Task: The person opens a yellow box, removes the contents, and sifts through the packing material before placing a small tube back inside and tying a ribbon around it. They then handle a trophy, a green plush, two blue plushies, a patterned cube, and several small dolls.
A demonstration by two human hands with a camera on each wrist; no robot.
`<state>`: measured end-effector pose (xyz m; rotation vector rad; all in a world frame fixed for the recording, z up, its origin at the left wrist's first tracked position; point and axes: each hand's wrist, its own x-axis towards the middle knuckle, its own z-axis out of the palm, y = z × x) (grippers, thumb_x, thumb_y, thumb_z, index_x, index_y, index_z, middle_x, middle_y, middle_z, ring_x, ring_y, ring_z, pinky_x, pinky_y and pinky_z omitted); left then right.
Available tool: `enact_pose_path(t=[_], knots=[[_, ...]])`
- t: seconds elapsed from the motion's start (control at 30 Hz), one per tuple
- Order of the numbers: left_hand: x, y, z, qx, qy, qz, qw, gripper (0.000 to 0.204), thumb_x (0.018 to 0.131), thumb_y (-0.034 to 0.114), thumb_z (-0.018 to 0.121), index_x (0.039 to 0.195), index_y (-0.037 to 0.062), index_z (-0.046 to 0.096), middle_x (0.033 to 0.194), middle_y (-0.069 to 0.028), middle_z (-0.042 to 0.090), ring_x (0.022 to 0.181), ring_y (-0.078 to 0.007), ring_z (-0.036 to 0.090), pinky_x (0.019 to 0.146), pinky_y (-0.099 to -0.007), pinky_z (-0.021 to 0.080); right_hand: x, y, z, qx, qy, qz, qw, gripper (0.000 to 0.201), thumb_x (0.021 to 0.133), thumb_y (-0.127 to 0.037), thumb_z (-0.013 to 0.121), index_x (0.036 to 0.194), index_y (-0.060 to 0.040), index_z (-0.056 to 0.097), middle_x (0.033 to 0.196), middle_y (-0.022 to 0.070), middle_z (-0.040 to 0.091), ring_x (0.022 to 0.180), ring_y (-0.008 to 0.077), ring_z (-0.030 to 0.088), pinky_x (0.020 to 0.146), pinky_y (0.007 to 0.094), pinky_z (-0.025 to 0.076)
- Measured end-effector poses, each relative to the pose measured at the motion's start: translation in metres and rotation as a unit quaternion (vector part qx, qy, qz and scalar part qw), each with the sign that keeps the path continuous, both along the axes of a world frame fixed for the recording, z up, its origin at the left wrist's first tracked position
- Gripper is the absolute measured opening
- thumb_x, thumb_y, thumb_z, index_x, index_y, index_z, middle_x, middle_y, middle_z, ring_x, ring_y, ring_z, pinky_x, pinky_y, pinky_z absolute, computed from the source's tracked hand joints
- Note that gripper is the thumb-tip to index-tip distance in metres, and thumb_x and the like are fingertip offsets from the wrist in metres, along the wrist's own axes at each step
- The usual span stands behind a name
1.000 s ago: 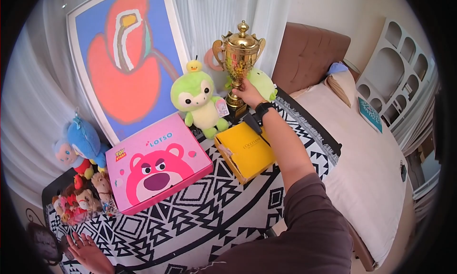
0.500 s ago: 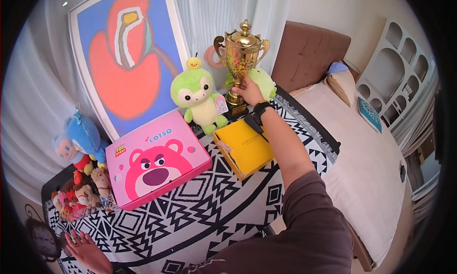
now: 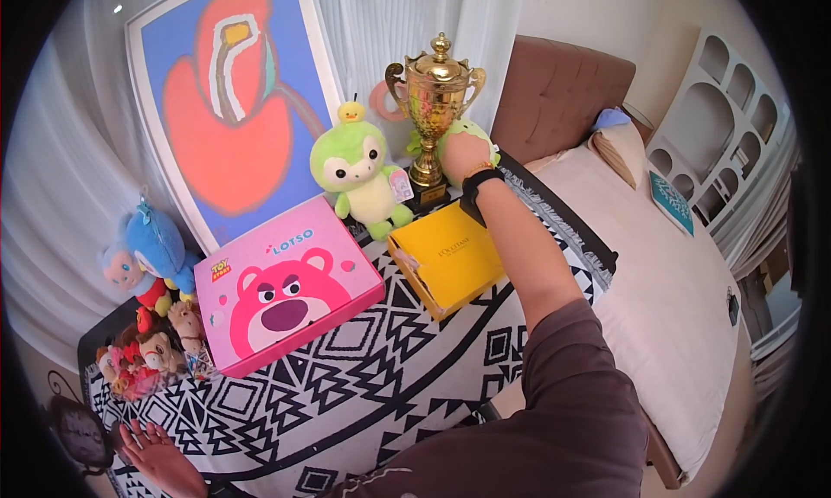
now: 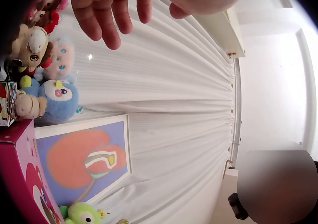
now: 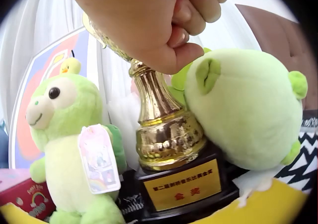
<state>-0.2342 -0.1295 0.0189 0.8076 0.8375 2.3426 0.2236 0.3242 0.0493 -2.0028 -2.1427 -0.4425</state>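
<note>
A gold trophy cup [image 3: 433,96] with two handles stands upright on its dark base [image 5: 186,189], which carries a gold plaque. Beside its stem is my right hand [image 3: 466,159], fingers curled with nothing visible in them. In the right wrist view this hand [image 5: 149,25] overlaps the trophy's upper part, its thumb tip close to a round pale-green plush toy [image 5: 248,110]. Left of the trophy sits a green plush dinosaur [image 3: 359,173] with a tag. My left hand [image 3: 160,455] hovers at the lower left, palm up, fingers spread and holding nothing.
A pink Lotso box [image 3: 290,290] and a yellow box [image 3: 450,260] lie on the patterned cloth [image 3: 346,394]. Small plush toys [image 3: 156,351] and a blue plush [image 3: 160,247] sit at the left. A framed picture [image 3: 225,109] leans behind; a bed [image 3: 640,273] is at the right.
My right hand has let go of the trophy's stem and moved slightly right, in front of the round plush. Earlier, the trophy turned a little in its grip. The left hand is nearly still.
</note>
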Motion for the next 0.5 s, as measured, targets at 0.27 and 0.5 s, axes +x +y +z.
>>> enact_pose_path(t=[0.27, 0.5], knots=[[-0.002, -0.005, -0.004, 0.032, 0.004, -0.032, 0.999, 0.041, 0.099, 0.038, 0.036, 0.118, 0.0066, 0.055, 0.120, -0.0132, 0.059, 0.101, -0.0257, 0.055, 0.092, -0.0400, 0.041, 0.007, 0.009, -0.012, 0.007, -0.023, -0.009, 1.000, 0.020, 0.083, -0.014, 0.053, 0.085, -0.0088, 0.073, 0.086, 0.0120, 0.070, 0.079, 0.0279, 0.069, 0.069, 0.0367, 0.054], [-0.003, -0.007, -0.004, 0.013, 0.034, -0.027, 0.999, 0.041, 0.099, 0.038, 0.038, 0.120, 0.0076, 0.055, 0.121, -0.0127, 0.059, 0.103, -0.0253, 0.055, 0.092, -0.0404, 0.041, 0.035, 0.024, -0.008, -0.027, 0.132, -0.072, 0.988, 0.069, 0.070, -0.042, 0.068, 0.129, -0.0147, 0.045, 0.131, 0.0159, 0.046, 0.118, 0.0345, 0.049, 0.090, 0.0448, 0.047]])
